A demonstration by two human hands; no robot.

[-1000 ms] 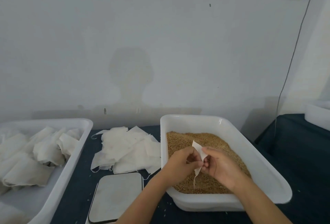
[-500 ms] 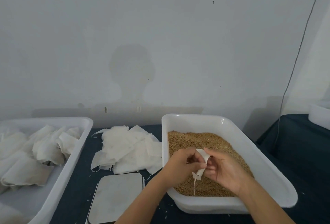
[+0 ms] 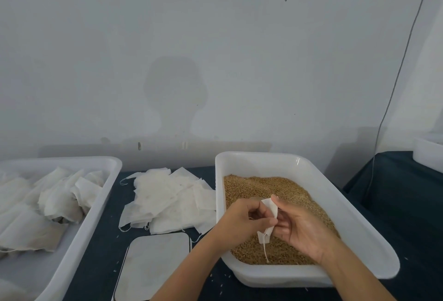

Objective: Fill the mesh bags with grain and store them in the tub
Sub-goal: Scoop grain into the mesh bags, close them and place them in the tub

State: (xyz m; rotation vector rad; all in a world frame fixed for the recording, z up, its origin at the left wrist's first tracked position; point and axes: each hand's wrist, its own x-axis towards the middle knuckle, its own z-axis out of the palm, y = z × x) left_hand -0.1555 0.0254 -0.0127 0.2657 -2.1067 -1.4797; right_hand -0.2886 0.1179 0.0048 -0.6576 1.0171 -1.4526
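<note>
Dark table (image 3: 103, 248) before pale wall, both hands at lower centre over grain tub (image 3: 354, 236), left hand (image 3: 242, 220) and right hand (image 3: 303, 227) pinching one small mesh bag (image 3: 270, 209), empty bags (image 3: 167, 201) piled centre, filled bags (image 3: 45, 204) in left tub (image 3: 79, 236).

white mesh bag (image 3: 270, 212), golden-brown grain (image 3: 268, 186), white tub (image 3: 96, 207)

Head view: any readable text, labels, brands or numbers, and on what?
None readable.
Scale: top is blank, no display in view.
Grain tub, storage tub, mesh bags: plain white, no print.
Wall: only marks and a shadow.
</note>
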